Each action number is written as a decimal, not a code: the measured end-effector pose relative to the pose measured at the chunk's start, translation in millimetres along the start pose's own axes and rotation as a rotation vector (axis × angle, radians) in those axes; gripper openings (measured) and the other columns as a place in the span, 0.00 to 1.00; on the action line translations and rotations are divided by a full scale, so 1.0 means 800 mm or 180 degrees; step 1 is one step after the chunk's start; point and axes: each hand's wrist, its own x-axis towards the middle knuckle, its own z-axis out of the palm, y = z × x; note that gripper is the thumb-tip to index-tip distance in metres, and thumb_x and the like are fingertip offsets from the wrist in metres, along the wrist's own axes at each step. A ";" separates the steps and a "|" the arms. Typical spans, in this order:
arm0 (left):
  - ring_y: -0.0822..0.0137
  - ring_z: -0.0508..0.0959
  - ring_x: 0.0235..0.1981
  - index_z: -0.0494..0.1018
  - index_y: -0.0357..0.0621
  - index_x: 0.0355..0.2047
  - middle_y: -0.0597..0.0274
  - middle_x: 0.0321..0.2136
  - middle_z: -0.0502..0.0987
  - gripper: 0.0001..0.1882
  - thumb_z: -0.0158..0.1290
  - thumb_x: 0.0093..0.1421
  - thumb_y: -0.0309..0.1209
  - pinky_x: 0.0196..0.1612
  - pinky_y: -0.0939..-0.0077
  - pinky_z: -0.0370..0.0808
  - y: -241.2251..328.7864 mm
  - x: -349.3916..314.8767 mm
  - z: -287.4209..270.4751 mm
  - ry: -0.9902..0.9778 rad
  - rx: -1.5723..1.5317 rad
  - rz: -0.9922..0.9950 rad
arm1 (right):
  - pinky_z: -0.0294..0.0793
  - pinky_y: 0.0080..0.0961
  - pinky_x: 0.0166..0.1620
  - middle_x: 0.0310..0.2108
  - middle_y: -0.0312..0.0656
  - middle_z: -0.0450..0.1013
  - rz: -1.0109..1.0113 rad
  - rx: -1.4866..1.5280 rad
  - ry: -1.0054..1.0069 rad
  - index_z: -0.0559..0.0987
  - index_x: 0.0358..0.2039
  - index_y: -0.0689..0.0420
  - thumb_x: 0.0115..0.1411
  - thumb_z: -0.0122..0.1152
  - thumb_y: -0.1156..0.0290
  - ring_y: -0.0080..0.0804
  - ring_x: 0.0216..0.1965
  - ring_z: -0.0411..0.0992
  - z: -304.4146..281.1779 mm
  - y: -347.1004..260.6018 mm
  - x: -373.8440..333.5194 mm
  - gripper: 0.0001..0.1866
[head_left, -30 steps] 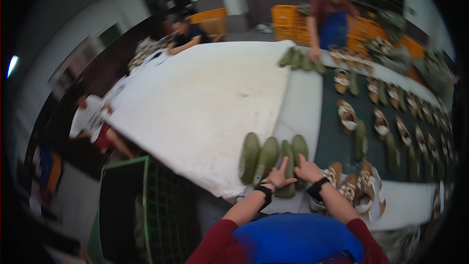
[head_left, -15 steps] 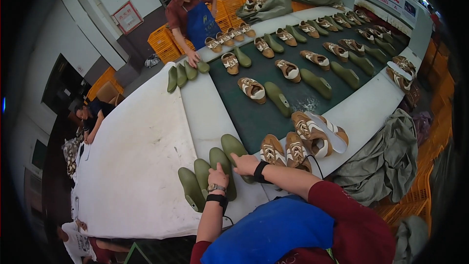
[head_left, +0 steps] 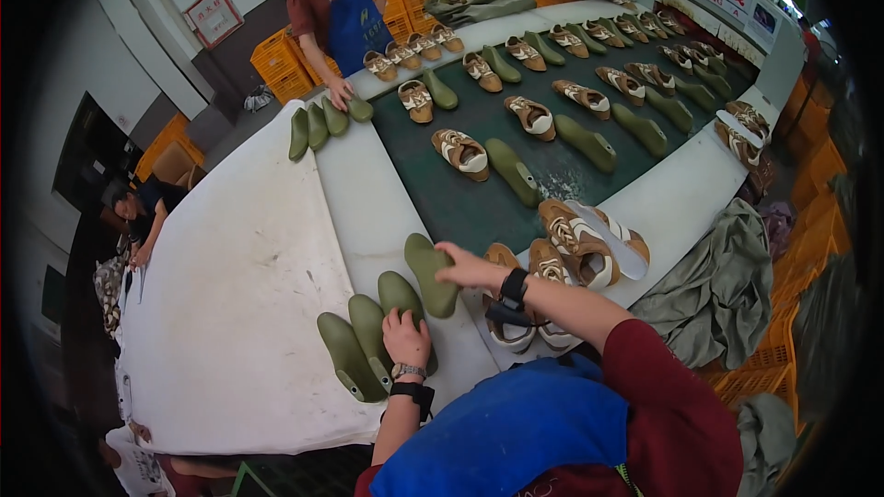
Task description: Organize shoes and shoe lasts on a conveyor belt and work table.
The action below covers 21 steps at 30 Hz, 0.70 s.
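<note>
My right hand grips the side of a green shoe last, which stands a little apart from the others. My left hand is closed over the heel end of a second green last; its palm side is hidden. Two more lasts, a middle one and an outer one, lie left of that hand on the white surface. Brown and white sneakers stand beside my right wrist, partly covered by the forearm. A pale flat insole-shaped piece lies across the sneakers.
Rows of sneakers and green lasts stand on the dark green belt. Across it, a co-worker's hand touches another last. A white cloth-covered table lies left; grey-green sacking and orange crates border the right.
My right hand has gone from pointing at the nearest-right last to gripping it, and that last has shifted up and away from its neighbours. My left hand's fingers have curled over the adjoining last.
</note>
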 end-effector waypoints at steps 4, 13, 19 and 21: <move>0.50 0.68 0.47 0.74 0.41 0.34 0.51 0.44 0.69 0.14 0.57 0.46 0.31 0.47 0.60 0.69 -0.004 -0.001 0.000 0.0083 -0.0121 -0.0053 | 0.55 0.19 0.15 0.22 0.38 0.65 0.0477 0.0730 0.0044 0.54 0.59 0.52 0.53 0.54 0.65 0.22 0.16 0.60 -0.063 -0.045 0.042 0.34; 0.50 0.67 0.48 0.73 0.40 0.33 0.50 0.45 0.69 0.13 0.56 0.46 0.31 0.47 0.60 0.69 -0.002 -0.002 -0.006 -0.0029 -0.0193 -0.0125 | 0.71 0.37 0.41 0.37 0.53 0.73 0.0438 -0.2898 0.0272 0.46 0.64 0.54 0.51 0.47 0.74 0.46 0.38 0.73 -0.038 0.036 0.108 0.39; 0.49 0.67 0.47 0.73 0.40 0.33 0.49 0.45 0.69 0.12 0.55 0.47 0.30 0.47 0.59 0.69 -0.007 -0.004 0.002 -0.0026 -0.0205 -0.0009 | 0.71 0.39 0.41 0.32 0.51 0.74 0.0070 -0.2859 0.0516 0.52 0.62 0.52 0.50 0.49 0.77 0.46 0.37 0.73 -0.023 0.051 0.112 0.37; 0.48 0.67 0.47 0.73 0.40 0.33 0.48 0.45 0.69 0.12 0.55 0.47 0.31 0.47 0.58 0.69 -0.009 -0.005 0.001 -0.0025 -0.0135 -0.0024 | 0.71 0.40 0.43 0.36 0.54 0.73 -0.0109 -0.2604 0.0512 0.52 0.62 0.49 0.50 0.50 0.76 0.49 0.39 0.72 -0.020 0.052 0.105 0.37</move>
